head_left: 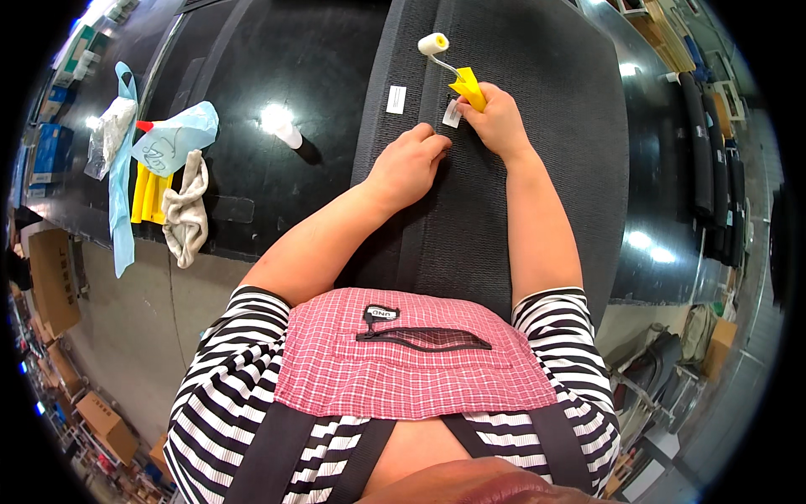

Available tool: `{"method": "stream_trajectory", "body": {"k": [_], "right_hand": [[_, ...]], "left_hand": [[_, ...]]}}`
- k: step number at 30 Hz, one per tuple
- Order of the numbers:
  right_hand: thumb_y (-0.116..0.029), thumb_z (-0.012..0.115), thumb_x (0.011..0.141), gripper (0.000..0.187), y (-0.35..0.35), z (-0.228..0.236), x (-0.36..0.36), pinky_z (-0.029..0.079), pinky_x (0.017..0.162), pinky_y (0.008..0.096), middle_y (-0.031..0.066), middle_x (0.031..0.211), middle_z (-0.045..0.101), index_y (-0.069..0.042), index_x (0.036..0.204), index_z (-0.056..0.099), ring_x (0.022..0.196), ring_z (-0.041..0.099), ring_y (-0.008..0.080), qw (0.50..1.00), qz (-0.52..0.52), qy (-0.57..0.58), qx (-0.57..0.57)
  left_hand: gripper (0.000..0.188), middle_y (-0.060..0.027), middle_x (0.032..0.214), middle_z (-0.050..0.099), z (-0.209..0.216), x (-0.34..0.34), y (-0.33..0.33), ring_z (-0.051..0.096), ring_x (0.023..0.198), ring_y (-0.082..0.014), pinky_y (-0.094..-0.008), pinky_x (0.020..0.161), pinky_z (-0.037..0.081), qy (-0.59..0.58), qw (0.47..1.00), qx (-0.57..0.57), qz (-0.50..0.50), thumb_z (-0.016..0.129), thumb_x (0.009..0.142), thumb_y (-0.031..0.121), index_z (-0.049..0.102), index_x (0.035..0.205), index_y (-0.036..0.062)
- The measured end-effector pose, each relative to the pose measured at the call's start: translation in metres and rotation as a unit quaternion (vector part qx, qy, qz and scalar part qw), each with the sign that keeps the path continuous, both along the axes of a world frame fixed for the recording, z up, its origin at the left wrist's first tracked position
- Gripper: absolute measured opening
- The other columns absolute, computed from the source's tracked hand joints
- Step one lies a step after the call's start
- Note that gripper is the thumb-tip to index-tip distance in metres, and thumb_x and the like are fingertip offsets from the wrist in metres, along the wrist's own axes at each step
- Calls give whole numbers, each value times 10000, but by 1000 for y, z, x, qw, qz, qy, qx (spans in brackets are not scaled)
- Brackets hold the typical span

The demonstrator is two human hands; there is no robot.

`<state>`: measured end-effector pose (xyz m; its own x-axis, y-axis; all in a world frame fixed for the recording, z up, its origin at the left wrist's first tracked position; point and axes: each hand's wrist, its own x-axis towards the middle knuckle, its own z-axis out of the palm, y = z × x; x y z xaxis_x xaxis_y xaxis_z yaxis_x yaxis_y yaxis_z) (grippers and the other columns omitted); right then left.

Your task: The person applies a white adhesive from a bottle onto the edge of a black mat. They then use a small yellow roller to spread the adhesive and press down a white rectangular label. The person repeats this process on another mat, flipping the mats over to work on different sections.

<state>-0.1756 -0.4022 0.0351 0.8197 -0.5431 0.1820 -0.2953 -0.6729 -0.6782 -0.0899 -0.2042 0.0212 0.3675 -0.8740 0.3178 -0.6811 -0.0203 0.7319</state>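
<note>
My right hand (pixel 495 120) is closed round the yellow handle (pixel 469 89) of a small paint roller, whose white roller head (pixel 433 44) points up and away to the left. A small white label (pixel 452 113) shows beside the fingertips of that hand, tilted. Lower and to the left, my left hand (pixel 409 164) rests on the black textured panel (pixel 554 109) with its fingers curled in. Whatever those fingers may hold is hidden. Another white label (pixel 395 99) lies flat on the panel, beyond my left hand.
The panel lies on a shiny black table (pixel 277 50). A white bottle (pixel 285 130) stands left of it. Near the table's left edge are a light-blue cloth (pixel 180 139), a yellow piece (pixel 151 195), a beige glove (pixel 186 210) and clear plastic (pixel 109 134). Dark rolls (pixel 701 143) stand at right.
</note>
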Motion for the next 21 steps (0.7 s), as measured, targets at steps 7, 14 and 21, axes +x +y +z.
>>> {"method": "stream_trajectory", "body": {"k": [7, 14, 21], "right_hand": [[-151, 760, 871, 169, -6, 5, 10, 519, 785, 389, 133, 929, 677, -16, 951, 699, 843, 668, 302, 997, -4, 42, -58], [-166, 768, 854, 177, -10, -6, 13, 521, 782, 392, 132, 923, 685, -25, 941, 705, 844, 675, 302, 998, -26, 40, -44], [-168, 758, 854, 180, -10, -8, 15, 526, 792, 403, 143, 934, 693, -26, 953, 712, 863, 683, 320, 997, -31, 40, -65]], "left_hand": [[299, -159, 1040, 645, 3, 7, -18, 673, 917, -390, -457, 816, 556, 4, 997, 75, 19, 632, 950, 126, 661, 1246, 110], [370, -181, 1079, 665, 5, 11, -29, 672, 975, -394, -458, 878, 546, 4, 992, 126, 16, 617, 968, 173, 632, 1335, 123], [379, -194, 1107, 671, 9, 12, -36, 670, 1023, -394, -453, 914, 540, -2, 984, 178, 15, 602, 983, 212, 622, 1345, 104]]}}
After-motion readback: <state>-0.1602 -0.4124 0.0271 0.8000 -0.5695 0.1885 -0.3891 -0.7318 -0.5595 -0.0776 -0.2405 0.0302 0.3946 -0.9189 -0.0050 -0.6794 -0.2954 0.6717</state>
